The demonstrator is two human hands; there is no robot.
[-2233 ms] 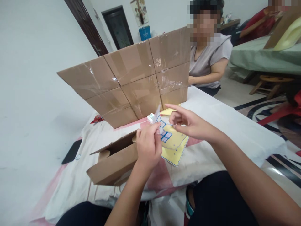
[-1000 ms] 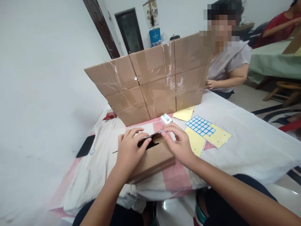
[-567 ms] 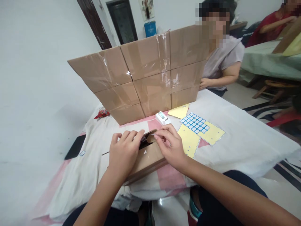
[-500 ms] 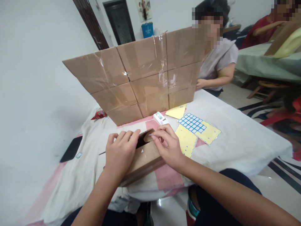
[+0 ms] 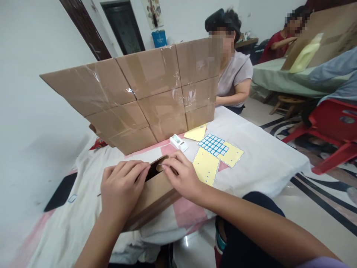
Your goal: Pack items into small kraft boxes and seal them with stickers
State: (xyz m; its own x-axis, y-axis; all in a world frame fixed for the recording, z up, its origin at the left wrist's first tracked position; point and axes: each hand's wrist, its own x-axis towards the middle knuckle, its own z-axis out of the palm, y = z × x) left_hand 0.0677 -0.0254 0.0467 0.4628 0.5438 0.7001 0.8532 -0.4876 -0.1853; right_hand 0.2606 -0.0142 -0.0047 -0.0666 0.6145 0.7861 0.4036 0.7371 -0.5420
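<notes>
1. The cloth-covered surface [image 5: 259,149] carries everything within reach; its folds probably give a little under pressure, so steady the work from the sides instead of leaning down on it.
2. The cardboard panel [image 5: 161,108] stands tilted beyond the work. Elbows and knuckles are best moved gently here, since a knock could well shift it.
3. The cardboard box [image 5: 156,190] lies near the close edge of the surface, between the hands, its dark opening [image 5: 152,172] facing up. Keeping it square and braced should stop the walls from flexing.
4. The yellow sheets [image 5: 206,169] lie just right of the box, with the gridded sheet [image 5: 213,145] overlapping one of them; a light right forearm would avoid dragging them.
5. The left hand [image 5: 122,182] is curled over the box's left part, thumb close to the forefinger at the opening. Whether it grips anything thin, I cannot tell. It suits bracing.
6. The right hand [image 5: 182,176] has thumb and forefinger drawn into a pinch at the opening's right end; what lies between them is too small to tell. Small, soft finger movements seem best, so that no edge creases.
</notes>
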